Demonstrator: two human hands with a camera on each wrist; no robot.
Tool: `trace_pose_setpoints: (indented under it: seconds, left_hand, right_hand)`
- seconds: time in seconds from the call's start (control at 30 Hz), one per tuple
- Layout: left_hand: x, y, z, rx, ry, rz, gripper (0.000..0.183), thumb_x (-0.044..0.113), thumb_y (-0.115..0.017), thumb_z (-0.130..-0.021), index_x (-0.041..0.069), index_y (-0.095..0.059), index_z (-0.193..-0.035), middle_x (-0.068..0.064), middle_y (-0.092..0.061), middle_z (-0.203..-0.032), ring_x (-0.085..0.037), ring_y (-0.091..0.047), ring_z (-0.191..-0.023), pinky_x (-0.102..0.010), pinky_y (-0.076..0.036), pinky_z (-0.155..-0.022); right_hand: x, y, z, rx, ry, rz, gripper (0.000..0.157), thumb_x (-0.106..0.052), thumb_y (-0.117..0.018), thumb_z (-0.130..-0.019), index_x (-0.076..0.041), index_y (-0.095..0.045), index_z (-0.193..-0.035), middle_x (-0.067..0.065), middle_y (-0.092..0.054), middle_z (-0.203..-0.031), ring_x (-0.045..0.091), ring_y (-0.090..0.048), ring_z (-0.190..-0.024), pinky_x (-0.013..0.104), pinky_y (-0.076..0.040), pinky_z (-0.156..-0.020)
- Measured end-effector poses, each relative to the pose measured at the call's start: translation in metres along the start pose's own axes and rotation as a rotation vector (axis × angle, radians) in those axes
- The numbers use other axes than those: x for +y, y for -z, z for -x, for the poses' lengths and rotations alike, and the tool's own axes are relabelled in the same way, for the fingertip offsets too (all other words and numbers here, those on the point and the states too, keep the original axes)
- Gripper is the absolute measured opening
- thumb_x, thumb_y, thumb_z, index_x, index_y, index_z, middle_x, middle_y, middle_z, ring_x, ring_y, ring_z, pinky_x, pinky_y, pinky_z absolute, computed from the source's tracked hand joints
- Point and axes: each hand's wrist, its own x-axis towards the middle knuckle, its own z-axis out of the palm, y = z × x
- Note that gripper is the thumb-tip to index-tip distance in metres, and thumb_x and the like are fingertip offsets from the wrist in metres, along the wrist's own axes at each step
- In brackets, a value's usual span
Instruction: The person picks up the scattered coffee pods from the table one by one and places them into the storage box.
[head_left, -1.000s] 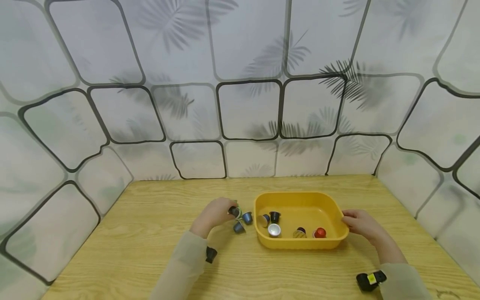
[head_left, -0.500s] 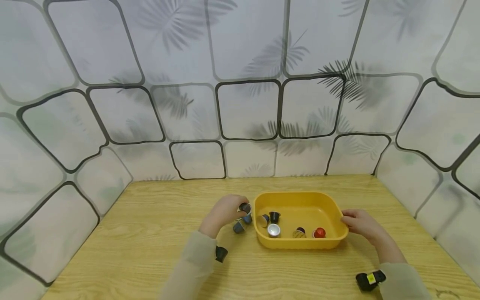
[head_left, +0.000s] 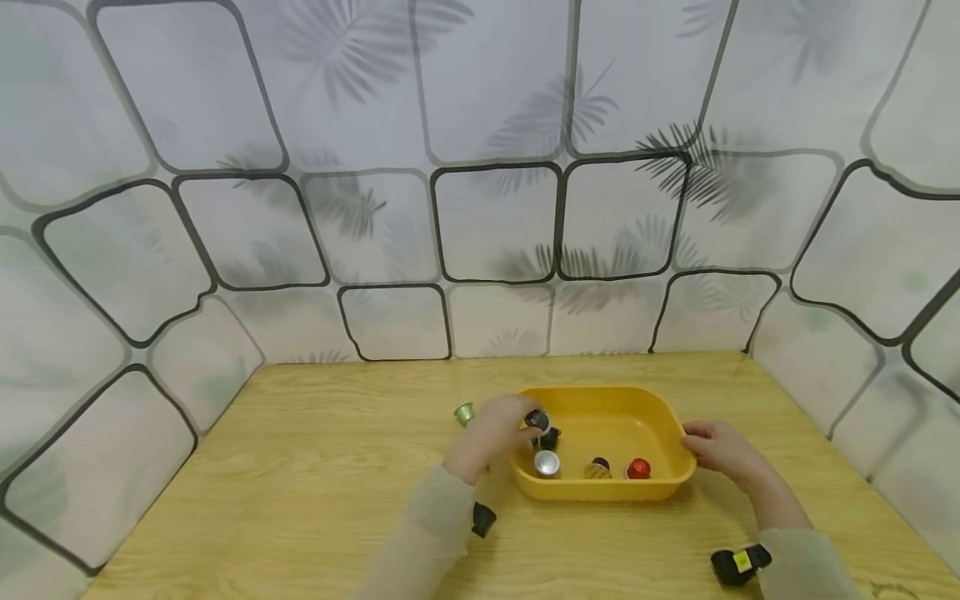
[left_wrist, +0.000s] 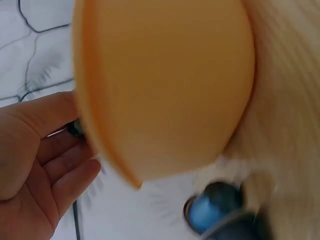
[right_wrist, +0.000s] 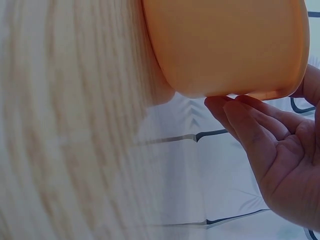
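My left hand (head_left: 495,432) pinches a dark coffee capsule (head_left: 537,419) over the left end of a yellow plastic tray (head_left: 615,490). In the left wrist view that capsule (left_wrist: 75,128) shows only partly, between thumb and fingers behind the tray's rim. My right hand (head_left: 722,452) holds the tray's right end; in the right wrist view the fingers (right_wrist: 250,130) lie against its outer wall. Inside the tray are a black capsule (head_left: 552,439), one with its silver lid up (head_left: 547,463), a gold striped one (head_left: 597,470) and a red one (head_left: 638,469).
A green capsule (head_left: 464,413) lies on the wooden table (head_left: 315,467), left of the tray. Blurred blue capsules (left_wrist: 206,211) show outside the tray in the left wrist view; my left hand hides them in the head view. A patterned backdrop (head_left: 495,225) surrounds the table.
My left hand has lifted the dark capsule off the table and carried it right, over the tray's left rim. The green capsule has come into sight. My right hand has stayed put.
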Motion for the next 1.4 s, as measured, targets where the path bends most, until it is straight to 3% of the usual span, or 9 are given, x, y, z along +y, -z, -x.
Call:
trace_pose_setpoints:
  seconds: [0.2, 0.33, 0.5, 0.73, 0.93, 1.23, 1.4]
  left_hand:
    - [0.016, -0.024, -0.011, 0.004, 0.023, -0.003, 0.018, 0.027, -0.066, -0.080, 0.015, -0.063, -0.093, 0.006, -0.061, -0.083, -0.005, -0.055, -0.070, -0.018, -0.044, -0.059]
    - [0.024, -0.033, -0.020, -0.044, 0.064, -0.005, 0.014, 0.028, -0.065, -0.081, 0.017, -0.062, -0.088, 0.008, -0.058, -0.076, -0.004, -0.051, -0.063, -0.019, -0.041, -0.053]
    - [0.034, -0.039, -0.030, -0.111, 0.093, -0.077, 0.014, 0.030, -0.065, -0.081, 0.018, -0.058, -0.078, 0.007, -0.052, -0.066, -0.007, -0.044, -0.055, -0.021, -0.034, -0.049]
    - [0.035, -0.052, -0.030, -0.171, 0.059, -0.153, 0.015, 0.030, -0.066, -0.079, 0.018, -0.057, -0.077, 0.007, -0.052, -0.068, -0.008, -0.041, -0.055, -0.022, -0.033, -0.047]
    - [0.033, -0.060, -0.029, -0.180, 0.033, -0.202, 0.016, 0.027, -0.067, -0.079, 0.019, -0.055, -0.072, 0.007, -0.050, -0.065, -0.008, -0.041, -0.055, -0.022, -0.033, -0.047]
    - [0.036, -0.055, -0.030, -0.163, 0.028, -0.144, 0.013, 0.029, -0.067, -0.079, 0.019, -0.062, -0.084, 0.007, -0.058, -0.074, -0.005, -0.046, -0.059, -0.021, -0.037, -0.050]
    - [0.035, -0.052, -0.030, -0.168, 0.044, -0.120, 0.022, 0.028, -0.065, -0.080, 0.018, -0.064, -0.099, 0.006, -0.062, -0.090, -0.005, -0.055, -0.073, -0.020, -0.044, -0.059]
  right_hand:
    - [0.004, -0.002, 0.003, -0.015, 0.003, -0.015, 0.039, -0.006, -0.042, -0.091, 0.025, -0.039, -0.114, 0.032, -0.051, -0.108, 0.030, -0.056, -0.093, 0.038, -0.048, -0.076]
    - [0.005, 0.000, 0.003, -0.019, 0.004, -0.028, 0.041, -0.007, -0.042, -0.090, 0.025, -0.037, -0.116, 0.032, -0.051, -0.110, 0.029, -0.056, -0.094, 0.037, -0.048, -0.076]
    - [0.005, 0.001, 0.003, -0.015, 0.007, -0.026, 0.040, -0.007, -0.042, -0.090, 0.025, -0.038, -0.115, 0.031, -0.051, -0.108, 0.027, -0.056, -0.092, 0.036, -0.049, -0.075]
    - [0.004, -0.003, 0.001, -0.007, 0.006, -0.009, 0.039, -0.006, -0.043, -0.090, 0.025, -0.040, -0.113, 0.031, -0.052, -0.107, 0.029, -0.056, -0.092, 0.037, -0.049, -0.075]
    - [0.001, -0.006, 0.001, -0.018, 0.010, -0.016, 0.038, -0.005, -0.042, -0.090, 0.025, -0.039, -0.114, 0.032, -0.051, -0.108, 0.031, -0.055, -0.094, 0.038, -0.048, -0.076]
    - [0.000, -0.002, 0.003, 0.001, 0.001, 0.017, 0.040, -0.006, -0.042, -0.091, 0.026, -0.038, -0.114, 0.032, -0.051, -0.108, 0.031, -0.055, -0.093, 0.038, -0.048, -0.076]
    - [-0.001, -0.001, 0.002, 0.003, 0.004, 0.019, 0.040, -0.007, -0.042, -0.090, 0.025, -0.038, -0.114, 0.032, -0.051, -0.108, 0.030, -0.056, -0.093, 0.038, -0.048, -0.076]
